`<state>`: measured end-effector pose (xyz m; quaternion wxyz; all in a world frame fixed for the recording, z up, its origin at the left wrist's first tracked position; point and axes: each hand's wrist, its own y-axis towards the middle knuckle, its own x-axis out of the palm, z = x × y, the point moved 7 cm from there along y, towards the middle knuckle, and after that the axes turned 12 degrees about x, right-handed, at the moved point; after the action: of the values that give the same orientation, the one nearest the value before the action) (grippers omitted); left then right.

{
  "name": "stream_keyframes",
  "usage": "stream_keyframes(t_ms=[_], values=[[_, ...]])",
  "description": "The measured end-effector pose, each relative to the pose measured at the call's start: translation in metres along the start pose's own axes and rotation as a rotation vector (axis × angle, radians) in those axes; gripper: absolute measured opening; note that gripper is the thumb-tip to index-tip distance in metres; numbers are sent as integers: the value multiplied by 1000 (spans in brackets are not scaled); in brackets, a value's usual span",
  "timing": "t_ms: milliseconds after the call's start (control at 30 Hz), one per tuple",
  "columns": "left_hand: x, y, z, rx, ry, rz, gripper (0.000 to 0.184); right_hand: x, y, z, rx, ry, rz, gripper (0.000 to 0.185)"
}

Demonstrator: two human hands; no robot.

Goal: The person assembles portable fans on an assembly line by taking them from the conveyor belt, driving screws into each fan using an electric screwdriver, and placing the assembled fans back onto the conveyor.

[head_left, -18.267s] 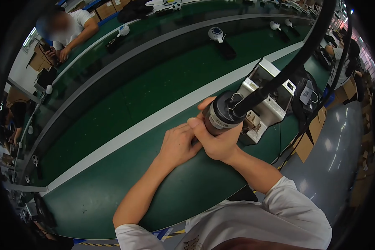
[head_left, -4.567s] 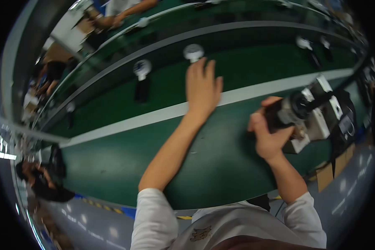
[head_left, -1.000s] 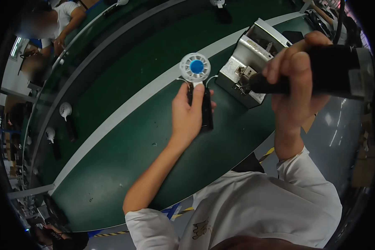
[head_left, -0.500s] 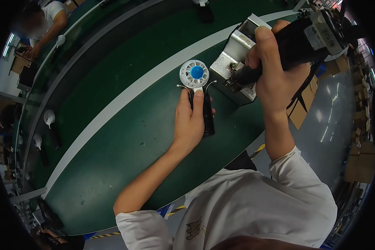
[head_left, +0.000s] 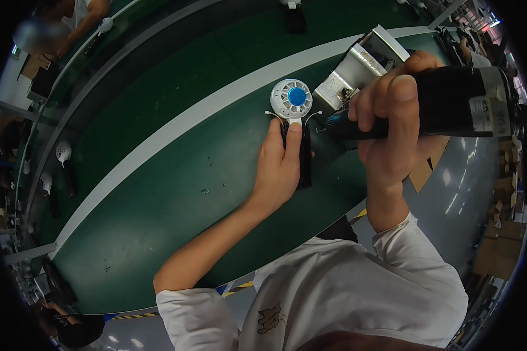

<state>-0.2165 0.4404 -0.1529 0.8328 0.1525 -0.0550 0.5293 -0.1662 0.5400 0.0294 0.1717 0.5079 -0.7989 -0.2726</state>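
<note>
My left hand (head_left: pixel 279 161) is closed round the black handle (head_left: pixel 305 161) of a small fan, its thumb at the neck. The round white fan head (head_left: pixel 291 99) has a blue centre, and a thin wire with a small connector sticks out on each side. My right hand (head_left: pixel 395 120) grips a thick black electric screwdriver (head_left: pixel 448 102), which lies nearly level with its tip pointing left, just right of the fan handle. Behind the screwdriver stands a silver metal fixture (head_left: pixel 354 73), partly hidden by my right hand.
Beyond the pale rail (head_left: pixel 152 134) runs a green conveyor (head_left: pixel 175 76) with more fans, two at the left (head_left: pixel 63 152) and one at the top (head_left: pixel 295 20). Co-workers are at the upper left (head_left: pixel 88 17) and lower left (head_left: pixel 79 327). Cardboard boxes (head_left: pixel 498 248) stand at the right.
Since half a second ago, the screwdriver has swung to a flatter angle and its tip has come away from the fixture towards the fan handle. My left hand still holds the fan.
</note>
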Motion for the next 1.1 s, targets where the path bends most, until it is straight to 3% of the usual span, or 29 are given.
stream_keyframes(t_ms=[167,233,267,367,400,467,500,633,733,800,867,1033,1100], values=[[1,-1,-7,-75,12,23,34,-9,-4,4,15,36,-59,37],[1,-1,-8,-65,-2,26,34,-22,1,-13,-79,188,-181,37],[2,-1,-9,-81,3,42,34,-37,12,-24,-228,194,-224,36],[1,-3,-10,-96,-77,65,33,-59,33,-62,-530,-25,-17,29],[1,-3,-11,-92,-83,64,33,-55,40,-57,-535,-30,-22,29],[0,-4,-10,-57,-63,54,33,-38,47,-44,-540,-409,97,25],[1,-3,-12,-61,-59,56,33,-41,57,-27,-387,-297,-30,23],[-2,-1,-12,-60,-37,49,34,-59,35,-40,-563,19,53,23],[-1,-6,-12,-71,-22,35,35,-61,27,-48,-415,197,-8,27],[0,-6,-12,-65,-25,30,35,-54,18,-43,-358,209,-28,33],[0,-7,-9,-45,-38,38,36,-43,12,-26,-138,96,4,28],[-1,-8,-10,-53,-37,44,35,-29,11,1,-80,8,19,30],[2,-3,-10,-37,-38,45,35,-35,16,10,-160,-42,132,21]])
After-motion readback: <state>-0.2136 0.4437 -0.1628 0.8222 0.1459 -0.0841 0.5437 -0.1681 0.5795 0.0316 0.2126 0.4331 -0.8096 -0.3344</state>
